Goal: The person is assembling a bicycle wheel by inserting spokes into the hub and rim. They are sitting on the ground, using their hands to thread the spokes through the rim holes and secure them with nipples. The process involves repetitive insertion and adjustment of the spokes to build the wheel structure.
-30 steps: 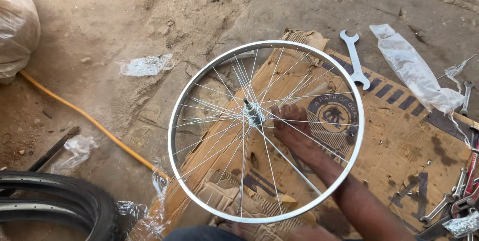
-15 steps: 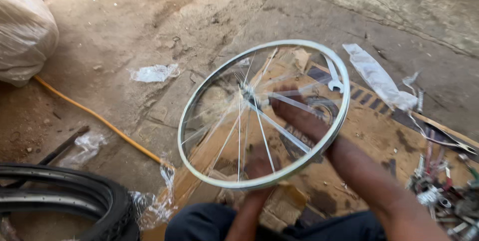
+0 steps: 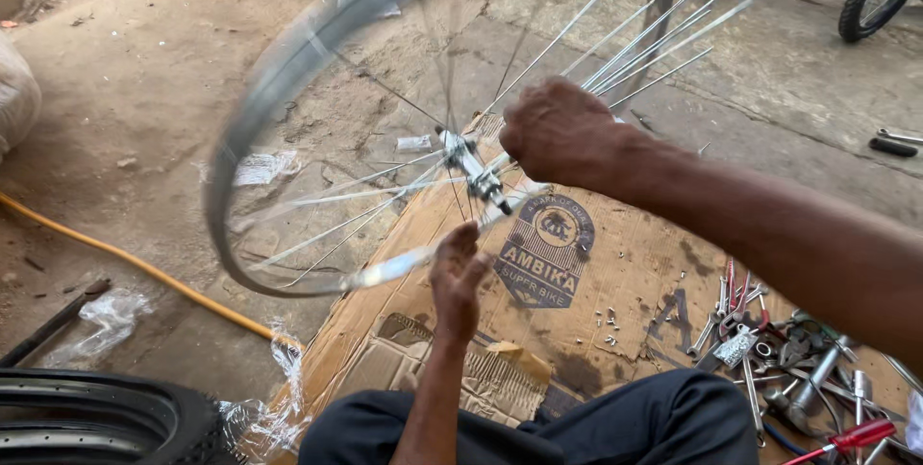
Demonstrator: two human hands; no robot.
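Wheel (image 3: 288, 119) tilted above cardboard's (image 3: 615, 273) left edge, right hand (image 3: 558, 133) gripping spokes (image 3: 644, 47), left hand (image 3: 457, 273) open under rim, tool pile (image 3: 798, 359) crowding right corner.

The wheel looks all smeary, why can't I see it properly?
In the head view, the bicycle wheel rim is streaked with motion blur, while the cardboard and tools under it look sharp. The right hand at the spokes and the left hand are only slightly soft. Light is even daylight, without glare.
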